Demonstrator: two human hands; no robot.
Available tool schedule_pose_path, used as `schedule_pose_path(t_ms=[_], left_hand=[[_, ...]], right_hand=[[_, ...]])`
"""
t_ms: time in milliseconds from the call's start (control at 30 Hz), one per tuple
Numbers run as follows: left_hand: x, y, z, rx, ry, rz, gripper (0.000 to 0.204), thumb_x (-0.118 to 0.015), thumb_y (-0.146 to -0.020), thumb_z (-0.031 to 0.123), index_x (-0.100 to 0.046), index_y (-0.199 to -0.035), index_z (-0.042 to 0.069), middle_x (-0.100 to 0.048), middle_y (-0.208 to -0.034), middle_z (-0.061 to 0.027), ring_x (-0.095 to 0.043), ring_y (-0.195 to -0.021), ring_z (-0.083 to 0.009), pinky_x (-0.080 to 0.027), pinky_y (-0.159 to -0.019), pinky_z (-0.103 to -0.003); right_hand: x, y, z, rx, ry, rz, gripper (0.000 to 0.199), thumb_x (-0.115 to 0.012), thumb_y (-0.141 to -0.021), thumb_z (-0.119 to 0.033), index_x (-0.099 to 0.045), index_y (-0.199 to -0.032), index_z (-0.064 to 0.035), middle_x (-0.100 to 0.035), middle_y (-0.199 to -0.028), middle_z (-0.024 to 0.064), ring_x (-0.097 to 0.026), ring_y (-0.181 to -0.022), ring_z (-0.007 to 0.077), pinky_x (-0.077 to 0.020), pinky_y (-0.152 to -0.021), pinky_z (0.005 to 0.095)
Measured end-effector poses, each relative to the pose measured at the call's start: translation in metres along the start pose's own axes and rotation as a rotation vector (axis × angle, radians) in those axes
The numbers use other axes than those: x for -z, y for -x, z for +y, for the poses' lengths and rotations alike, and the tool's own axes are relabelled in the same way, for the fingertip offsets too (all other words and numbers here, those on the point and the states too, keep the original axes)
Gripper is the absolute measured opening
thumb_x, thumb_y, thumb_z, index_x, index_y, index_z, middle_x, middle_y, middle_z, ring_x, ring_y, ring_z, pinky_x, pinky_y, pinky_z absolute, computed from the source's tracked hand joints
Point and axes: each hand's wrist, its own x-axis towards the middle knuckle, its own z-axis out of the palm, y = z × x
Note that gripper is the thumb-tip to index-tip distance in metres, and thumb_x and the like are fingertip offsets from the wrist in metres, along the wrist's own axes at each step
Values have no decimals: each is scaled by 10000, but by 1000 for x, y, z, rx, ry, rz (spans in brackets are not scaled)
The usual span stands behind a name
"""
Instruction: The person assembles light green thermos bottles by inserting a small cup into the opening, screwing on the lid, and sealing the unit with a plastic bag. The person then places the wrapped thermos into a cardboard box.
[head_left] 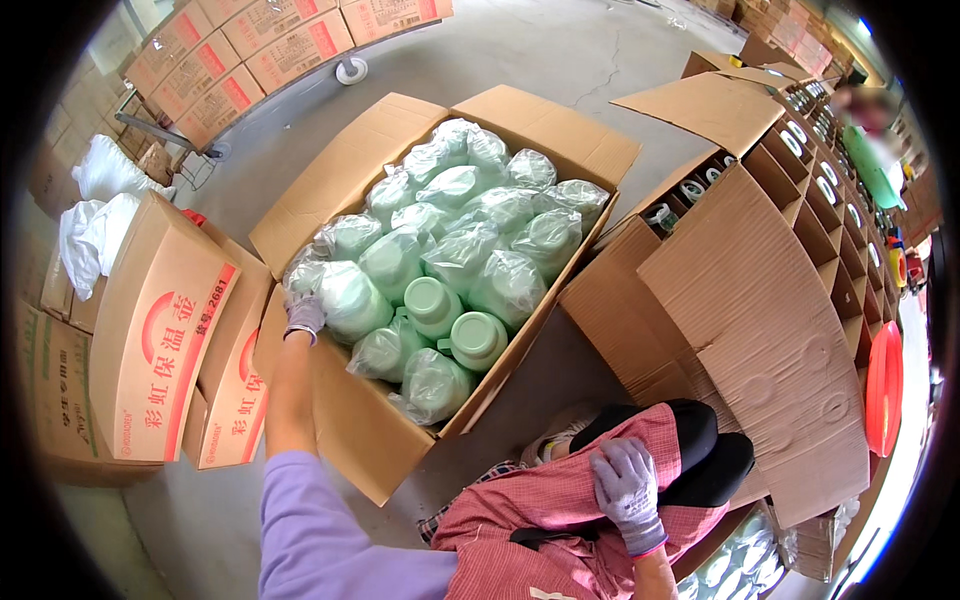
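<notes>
A large open cardboard box (350, 415) in front of me holds several pale green plastic jugs (433, 306), most of them wrapped in clear plastic bags (462, 250). Two jugs near the front stand unwrapped, handles showing. At the box's left side my left hand (304, 318), in a light purple-grey glove, closes on the plastic bag of a wrapped jug (350, 300); its fingertips are partly hidden. My right hand (628, 490), gloved the same way, lies on my knee over a red checked apron (560, 500). It holds nothing, its fingers loosely apart.
Printed cartons (165, 340) stand at the left, with white plastic bags (100, 235) behind them. More cartons sit on a wheeled cart (350, 70) at the back. On the right are a divided carton (800, 190) with flaps raised and a red round plastic item (884, 390).
</notes>
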Motion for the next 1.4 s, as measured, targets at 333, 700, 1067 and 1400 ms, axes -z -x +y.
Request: schedule_pose_path(t_ms=[333, 700, 1067, 1400], left_hand=[[97, 62, 105, -544, 989, 74, 488, -706, -831, 163, -588, -1292, 52, -670, -1057, -195, -654, -959, -312, -526, -860, -328], [149, 75, 168, -531, 1045, 422, 999, -852, -713, 313, -308, -1532, 131, -529, -1314, -208, -581, -1165, -349, -488, -990, -416], [235, 276, 245, -1097, 1621, -525, 536, -587, -1001, 264, -404, -1452, 39, -478, -1417, -82, -484, -1234, -155, -401, -1038, -294], [-17, 26, 208, -215, 456, 29, 630, -660, -787, 647, -690, -1019, 62, -677, -1089, -225, -641, -1018, -402, -502, -867, -491]], right_hand=[[-9, -3, -1, 19, 22, 66, 275, -658, -761, -135, -656, -1024, -54, -618, -1095, 101, -592, -1062, 282, -441, -1006, 473], [3, -2, 2, 14, -97, 45, 273, -675, -763, -130, -658, -1027, -65, -620, -1073, 103, -597, -1039, 294, -445, -991, 460], [45, -76, -42, 53, -217, 482, 341, -781, -674, -112, -652, -978, -27, -616, -1087, 127, -561, -1134, 349, -354, -1043, 634], [116, 34, 21, -225, 169, 526, 212, -711, -735, -65, -642, -933, -29, -617, -1027, 127, -590, -1015, 349, -428, -977, 553]])
